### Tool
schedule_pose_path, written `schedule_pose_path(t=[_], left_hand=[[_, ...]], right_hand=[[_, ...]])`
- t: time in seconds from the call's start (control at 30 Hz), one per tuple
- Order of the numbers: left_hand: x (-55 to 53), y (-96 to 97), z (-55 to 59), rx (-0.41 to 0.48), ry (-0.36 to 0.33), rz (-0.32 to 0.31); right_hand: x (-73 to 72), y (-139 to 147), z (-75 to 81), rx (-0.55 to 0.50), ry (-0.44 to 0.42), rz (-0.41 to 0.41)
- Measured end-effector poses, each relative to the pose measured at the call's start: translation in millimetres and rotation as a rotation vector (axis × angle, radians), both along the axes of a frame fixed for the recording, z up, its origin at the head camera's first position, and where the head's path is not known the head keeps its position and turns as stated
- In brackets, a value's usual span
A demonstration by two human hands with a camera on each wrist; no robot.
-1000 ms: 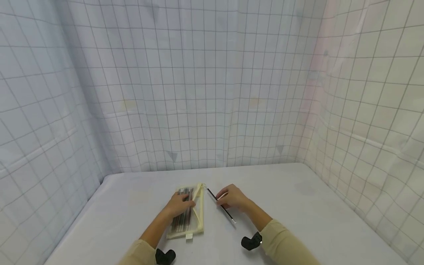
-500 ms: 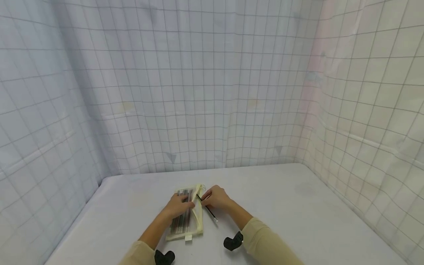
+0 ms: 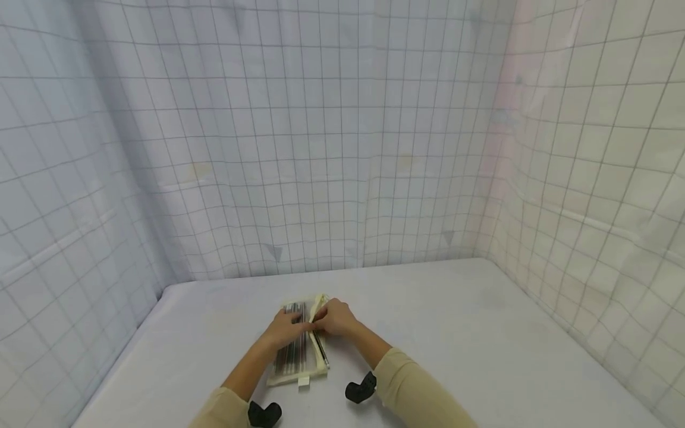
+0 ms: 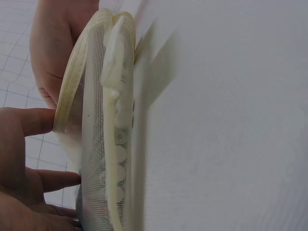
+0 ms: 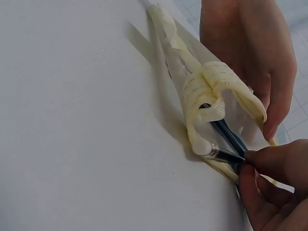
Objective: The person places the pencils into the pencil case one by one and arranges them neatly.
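A flat see-through mesh pencil case (image 3: pixel 297 377) with cream zip edging lies on the table, several pencils (image 3: pixel 292 355) inside it. My left hand (image 3: pixel 285 330) rests on its top. In the left wrist view the thumb touches the upper zip edge (image 4: pixel 70 96), and the fingers meet the mesh. At the mouth, which gapes on the right side, my right hand (image 3: pixel 336 317) pinches a dark pencil (image 5: pixel 226 156) with a white eraser and metal band. That pencil lies within the mouth, eraser end toward me. The right fingertips are partly hidden by the edging in the head view.
White cloth covers the table (image 3: pixel 455 339). Grid-patterned curtains (image 3: pixel 332 148) stand behind it and along both sides. A small white tag (image 3: pixel 303 382) sticks out from the case's near edge. Black wrist devices (image 3: pixel 361 387) sit at both sleeves.
My right hand has moved left with the pencil, from beside the case into its open mouth. The left hand stays on the case, its thumb now close to the right fingertips.
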State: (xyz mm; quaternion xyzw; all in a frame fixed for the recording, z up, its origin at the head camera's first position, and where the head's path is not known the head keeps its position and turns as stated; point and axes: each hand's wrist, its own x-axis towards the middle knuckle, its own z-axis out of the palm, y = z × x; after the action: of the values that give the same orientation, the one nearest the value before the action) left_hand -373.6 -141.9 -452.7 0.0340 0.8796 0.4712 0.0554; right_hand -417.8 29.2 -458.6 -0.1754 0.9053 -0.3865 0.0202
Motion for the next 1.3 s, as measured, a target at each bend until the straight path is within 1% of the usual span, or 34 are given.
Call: schedule_pose_path(t=[0.07, 0.17, 0.3, 0.4, 0.5, 0.63, 0.73, 0.8, 0.9, 0.97, 1.0, 1.13, 1.2, 1.3], left_hand=[[0.5, -1.1, 0.2, -0.003, -0.004, 0.0], [0.2, -1.0, 0.7, -0.018, -0.004, 0.0], [-2.0, 0.7, -0.8, -0.043, 0.003, -0.009], [-2.7, 1.9, -3.1, -0.05, 0.007, -0.014], [-2.5, 2.3, -4.0, -0.059, 0.009, -0.018], [-3.4, 2.2, -3.9, -0.068, 0.01, -0.018], [-3.4, 2.1, -3.6, -0.07, 0.009, -0.017], [-2.6, 2.4, -2.5, -0.061, 0.006, -0.019], [-2.2, 2.5, -1.5, -0.072, 0.022, -0.035], [-3.1, 2.2, -2.4, -0.121, 0.059, -0.061], [-3.7, 2.0, -3.4, -0.168, 0.086, -0.074], [-4.6, 1.8, -9.3, -0.401, 0.195, -0.123], [-2.9, 2.2, -10.0, -0.51, 0.214, -0.135], [0.8, 3.6, -7.0, -0.62, 0.195, -0.151]], right_hand=[[0.4, 0, -0.4, 0.016, -0.016, 0.013], [-0.5, 3, -0.4, 0.051, -0.04, 0.073], [-0.8, 11, -0.3, 0.094, -0.02, 0.159], [1.8, 16, -1.8, 0.094, -0.007, 0.168], [6.0, 18, -2.6, 0.043, -0.042, 0.163], [10.2, 18, -1.5, -0.117, -0.167, 0.2], [11.7, 18, -1.1, -0.195, -0.23, 0.215], [11.5, 19, -0.6, -0.203, -0.236, 0.209], [9.8, 22, 0.2, -0.197, -0.23, 0.195], [8.4, 26, 1.2, -0.199, -0.229, 0.191], [8.0, 28, 1.7, -0.199, -0.229, 0.189], [8.3, 38, 4.0, -0.188, -0.225, 0.172], [8.4, 45, 4.5, -0.172, -0.216, 0.154], [7.5, 55, 5.3, -0.151, -0.205, 0.117]])
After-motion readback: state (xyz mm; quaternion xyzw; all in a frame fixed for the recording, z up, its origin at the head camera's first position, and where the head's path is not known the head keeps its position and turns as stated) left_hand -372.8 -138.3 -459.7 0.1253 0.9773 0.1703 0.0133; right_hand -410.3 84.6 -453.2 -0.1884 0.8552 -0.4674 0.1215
